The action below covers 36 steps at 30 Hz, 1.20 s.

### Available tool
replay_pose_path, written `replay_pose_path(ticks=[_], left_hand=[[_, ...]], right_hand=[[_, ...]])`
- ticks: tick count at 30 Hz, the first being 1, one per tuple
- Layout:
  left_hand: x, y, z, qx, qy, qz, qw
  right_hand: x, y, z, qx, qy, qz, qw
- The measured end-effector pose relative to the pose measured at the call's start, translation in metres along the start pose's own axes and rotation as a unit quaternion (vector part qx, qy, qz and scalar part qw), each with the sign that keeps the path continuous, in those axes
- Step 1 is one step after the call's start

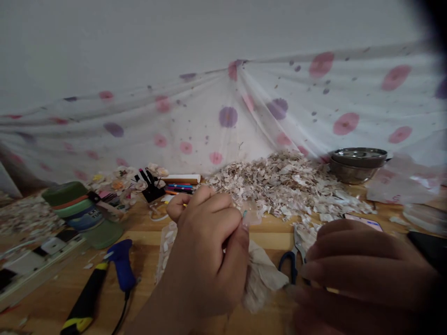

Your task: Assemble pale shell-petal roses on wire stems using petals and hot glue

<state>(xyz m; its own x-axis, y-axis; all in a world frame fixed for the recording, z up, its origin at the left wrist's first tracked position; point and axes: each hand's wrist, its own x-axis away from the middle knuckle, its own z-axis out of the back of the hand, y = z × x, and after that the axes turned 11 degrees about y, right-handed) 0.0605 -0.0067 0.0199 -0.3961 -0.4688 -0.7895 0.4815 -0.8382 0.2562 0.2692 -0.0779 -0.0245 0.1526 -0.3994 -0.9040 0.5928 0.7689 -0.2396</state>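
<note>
Fingers of the right hand (366, 272) fill the lower right, dim and blurred, lying bent and close together; whether they pinch anything I cannot tell. The left hand (211, 246) is at centre, curled into a fist with its thumb tip against the index finger; its inside is hidden, so I cannot tell what it may grip. The pale crumpled piece (261, 279) lies just right of the left hand, partly behind it, between the two hands. Scissors (291, 267) lie beside the right fingertips. Leftward on the wooden table (146, 270) are a black-and-yellow handle (89, 298) and a blue glue gun (121, 265). Farther off stand a green container (84, 214), pens (179, 188), a broad heap of pale flakes (279, 184) and metal bowls (354, 167), with a flower-printed sheet (206, 125) hung behind.
</note>
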Motion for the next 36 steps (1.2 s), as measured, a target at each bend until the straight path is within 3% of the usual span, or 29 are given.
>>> replay_pose_path(ticks=[4, 12, 15, 19, 24, 32, 36], left_hand=[[-0.001, -0.002, -0.002, 0.002, 0.006, 0.0, 1.0], [-0.003, 0.001, -0.004, 0.004, -0.013, -0.004, 1.0], [-0.005, 0.002, -0.003, -0.003, -0.015, -0.005, 1.0], [-0.004, 0.002, 0.0, 0.011, -0.019, -0.002, 1.0], [-0.002, 0.003, -0.001, 0.022, -0.013, 0.003, 1.0], [-0.004, 0.002, -0.005, 0.055, -0.046, 0.013, 0.997], [-0.003, 0.003, -0.004, 0.056, -0.064, 0.007, 0.996]], right_hand=[[-0.013, -0.011, -0.011, 0.068, 0.017, 0.081, 0.994], [-0.02, -0.013, -0.015, 0.047, 0.001, 0.056, 0.997], [-0.023, -0.015, -0.015, -0.002, 0.029, -0.015, 0.999], [-0.018, -0.01, -0.013, -0.06, -0.007, -0.038, 0.997], [-0.008, -0.004, -0.016, -0.166, 0.038, -0.159, 0.973], [-0.01, -0.001, -0.019, -0.207, 0.037, -0.204, 0.956], [-0.015, -0.004, -0.023, -0.207, 0.073, -0.206, 0.954]])
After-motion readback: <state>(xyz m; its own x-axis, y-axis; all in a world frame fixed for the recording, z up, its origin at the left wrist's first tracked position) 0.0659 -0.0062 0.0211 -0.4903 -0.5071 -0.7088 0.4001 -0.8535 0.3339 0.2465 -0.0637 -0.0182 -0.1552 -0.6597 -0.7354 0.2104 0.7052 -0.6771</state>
